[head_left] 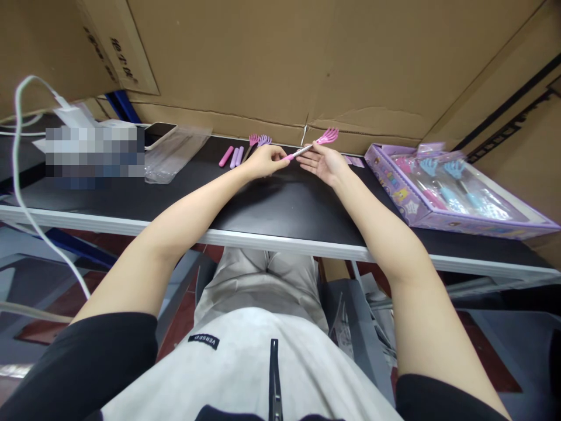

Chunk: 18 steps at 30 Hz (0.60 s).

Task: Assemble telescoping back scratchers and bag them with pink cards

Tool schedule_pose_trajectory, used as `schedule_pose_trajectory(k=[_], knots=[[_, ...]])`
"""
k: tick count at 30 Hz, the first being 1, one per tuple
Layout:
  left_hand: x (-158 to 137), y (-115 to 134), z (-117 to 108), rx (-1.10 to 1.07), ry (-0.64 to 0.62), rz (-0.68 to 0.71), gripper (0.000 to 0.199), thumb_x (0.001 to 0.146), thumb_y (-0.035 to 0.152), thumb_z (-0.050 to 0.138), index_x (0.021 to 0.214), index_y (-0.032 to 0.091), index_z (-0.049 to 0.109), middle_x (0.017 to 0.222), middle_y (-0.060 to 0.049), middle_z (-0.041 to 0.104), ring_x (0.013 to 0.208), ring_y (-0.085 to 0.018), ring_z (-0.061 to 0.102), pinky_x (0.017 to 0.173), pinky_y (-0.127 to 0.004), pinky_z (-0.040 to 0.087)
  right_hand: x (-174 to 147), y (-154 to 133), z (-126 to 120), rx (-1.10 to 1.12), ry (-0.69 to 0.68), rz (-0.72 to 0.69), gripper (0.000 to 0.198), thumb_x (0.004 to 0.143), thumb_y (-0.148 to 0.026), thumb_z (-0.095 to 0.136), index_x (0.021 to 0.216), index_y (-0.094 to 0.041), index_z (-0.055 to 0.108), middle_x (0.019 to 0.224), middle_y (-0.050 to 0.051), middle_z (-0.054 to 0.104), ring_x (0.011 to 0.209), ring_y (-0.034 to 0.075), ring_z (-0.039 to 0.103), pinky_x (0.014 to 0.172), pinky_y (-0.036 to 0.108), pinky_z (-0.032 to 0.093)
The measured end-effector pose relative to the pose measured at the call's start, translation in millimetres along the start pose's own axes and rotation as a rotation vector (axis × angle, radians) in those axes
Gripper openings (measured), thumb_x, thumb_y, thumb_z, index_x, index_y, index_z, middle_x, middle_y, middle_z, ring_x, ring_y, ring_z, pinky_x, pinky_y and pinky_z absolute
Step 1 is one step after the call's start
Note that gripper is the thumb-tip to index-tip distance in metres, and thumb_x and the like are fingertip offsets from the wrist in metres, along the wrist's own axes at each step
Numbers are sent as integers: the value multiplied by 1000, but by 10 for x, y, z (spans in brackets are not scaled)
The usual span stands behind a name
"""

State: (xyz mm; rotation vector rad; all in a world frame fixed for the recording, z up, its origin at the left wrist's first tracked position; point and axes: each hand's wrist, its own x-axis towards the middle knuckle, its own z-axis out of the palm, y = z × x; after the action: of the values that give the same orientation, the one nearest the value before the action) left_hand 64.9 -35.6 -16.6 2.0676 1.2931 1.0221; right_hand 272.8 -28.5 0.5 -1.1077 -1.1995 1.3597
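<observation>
A pink back scratcher point(328, 136) with a claw-shaped head and a metallic shaft is held slantwise above the black table, its head up to the right. My left hand point(265, 161) pinches its pink handle end between thumb and fingers. My right hand point(326, 164) is palm up at the neck below the claw, the thumb against the shaft and the other fingers loosely stretched out beneath. Just beyond my left hand lie a pink claw head point(254, 139) and a purple claw head point(264, 140). Beside them are a pink handle point(226, 156) and two purple handles point(236, 157).
A purple display box point(412, 204) holding wrapped pink and blue scratchers stands at the right. Clear plastic sleeves point(175, 155), a phone point(160, 133) and a white charging cable point(20, 140) are at the left. Cardboard point(263, 64) walls the table's back.
</observation>
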Motion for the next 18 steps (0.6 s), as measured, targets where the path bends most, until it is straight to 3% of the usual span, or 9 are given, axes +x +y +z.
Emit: schedule_pose_trajectory(k=[4, 13, 18], knots=[[8, 62, -28, -101, -11, -19, 23, 95, 32, 76, 79, 19, 66, 65, 1, 64, 58, -12, 54, 62, -25, 47, 15, 27, 15, 4, -14, -30, 38, 96, -62, 79, 96, -25, 69, 111, 8, 81, 120, 27, 76, 110, 50, 60], [-29, 168, -84, -136, 27, -37, 19, 94, 27, 78, 82, 19, 66, 62, 2, 61, 57, -11, 53, 61, -24, 44, 91, 47, 6, -19, 141, -171, 47, 82, -67, 92, 98, -28, 70, 98, 1, 78, 108, 23, 76, 93, 41, 64], [54, 128, -117, -97, 57, 8, 20, 93, 35, 78, 85, 19, 67, 64, 0, 61, 66, -15, 58, 68, -27, 49, 174, 6, 12, -2, 201, -242, 43, 93, -62, 84, 94, -23, 66, 100, 2, 74, 116, 22, 73, 95, 37, 59]])
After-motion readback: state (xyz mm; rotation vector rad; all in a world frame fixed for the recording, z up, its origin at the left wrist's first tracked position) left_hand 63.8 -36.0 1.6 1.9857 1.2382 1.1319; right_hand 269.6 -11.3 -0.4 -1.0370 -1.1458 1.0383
